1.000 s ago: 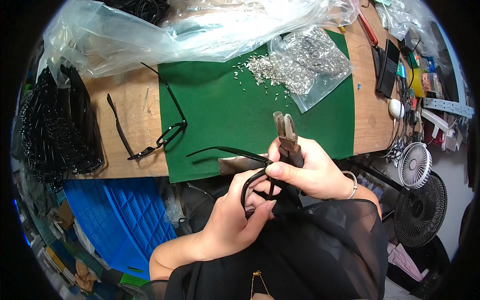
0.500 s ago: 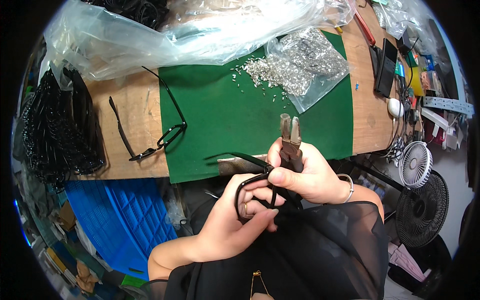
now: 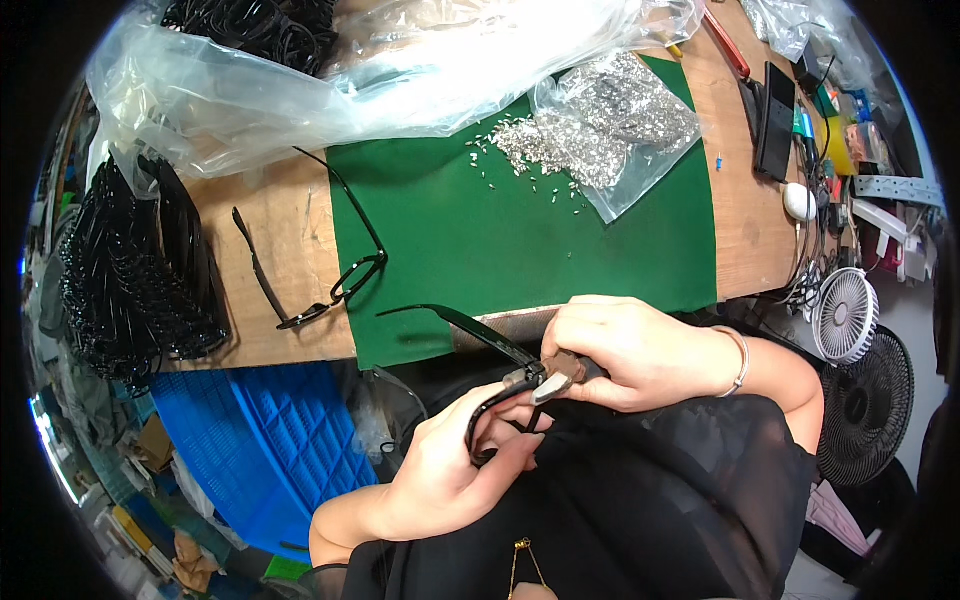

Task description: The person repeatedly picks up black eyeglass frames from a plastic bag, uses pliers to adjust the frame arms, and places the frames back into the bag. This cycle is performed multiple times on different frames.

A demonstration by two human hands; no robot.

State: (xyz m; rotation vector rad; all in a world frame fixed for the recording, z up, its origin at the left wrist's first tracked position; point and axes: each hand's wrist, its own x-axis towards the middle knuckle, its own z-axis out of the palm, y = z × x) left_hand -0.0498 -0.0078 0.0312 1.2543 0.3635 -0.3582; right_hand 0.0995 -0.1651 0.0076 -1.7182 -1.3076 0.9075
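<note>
My left hand [image 3: 440,470] is closed around the front of a black eyeglass frame [image 3: 482,408], whose one temple points up and left over the mat's near edge. In my right hand [image 3: 620,350] is a pair of pliers [image 3: 563,374], fingers wrapped round the handles. The jaws lie at the frame's hinge corner; whether they pinch it I cannot tell. A second black eyeglass frame [image 3: 352,275] rests with its temples spread, partly on the green mat [image 3: 500,255], partly on the wooden table.
Small silvery pieces spill from a clear bag [image 3: 640,130] onto the mat. Stacked black frames [image 3: 140,265] stand at the left, under clear plastic sheeting [image 3: 260,100]. A blue basket [image 3: 270,440] is below the table edge. A phone [image 3: 775,122] and fans [image 3: 845,315] are at right.
My right hand has turned the pliers from upright down to the hinge corner of the held frame. The whole view has shifted slightly.
</note>
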